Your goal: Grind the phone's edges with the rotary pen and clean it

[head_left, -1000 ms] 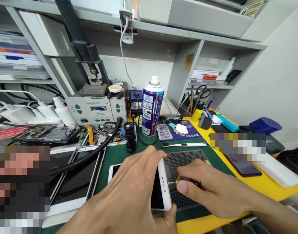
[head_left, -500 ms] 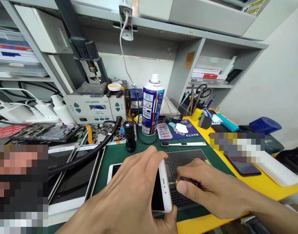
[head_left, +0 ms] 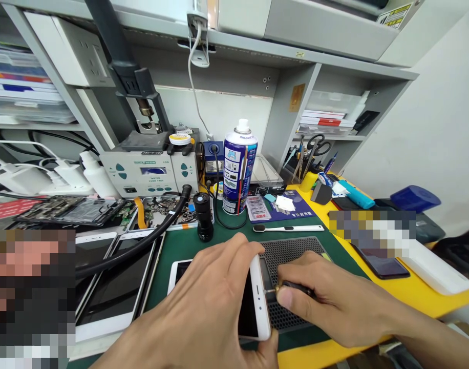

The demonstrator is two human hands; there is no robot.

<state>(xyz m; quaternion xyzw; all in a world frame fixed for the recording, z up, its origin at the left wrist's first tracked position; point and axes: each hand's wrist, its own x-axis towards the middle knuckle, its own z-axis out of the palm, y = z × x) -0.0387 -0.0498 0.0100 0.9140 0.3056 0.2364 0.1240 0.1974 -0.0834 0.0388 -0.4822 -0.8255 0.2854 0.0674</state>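
Observation:
My left hand (head_left: pixel 211 292) is closed around a white smartphone (head_left: pixel 262 302), its fingers over the top edge and the thumb at the near corner. The phone is tilted, and my hand hides much of its black screen. My right hand (head_left: pixel 322 297) grips a small screwdriver (head_left: pixel 296 287) with a dark handle and a brass-coloured collar. Its thin shaft points left, and the tip is at the phone's right end; whether it sits in a screw is too small to tell. Under both hands lies a dark perforated mat (head_left: pixel 292 246) on a green work mat (head_left: pixel 227 233).
A spray can (head_left: pixel 239 174) and a black flashlight (head_left: pixel 203 218) stand behind my hands. A white brush (head_left: pixel 292 228) lies beyond the perforated mat. To the left are white-framed tablets (head_left: pixel 121 277) with a black hose (head_left: pixel 150 238) across them. A dark phone (head_left: pixel 384 264) rests at right.
Both hands hold nearly the same pose on the phone and screwdriver. The view has shifted very slightly.

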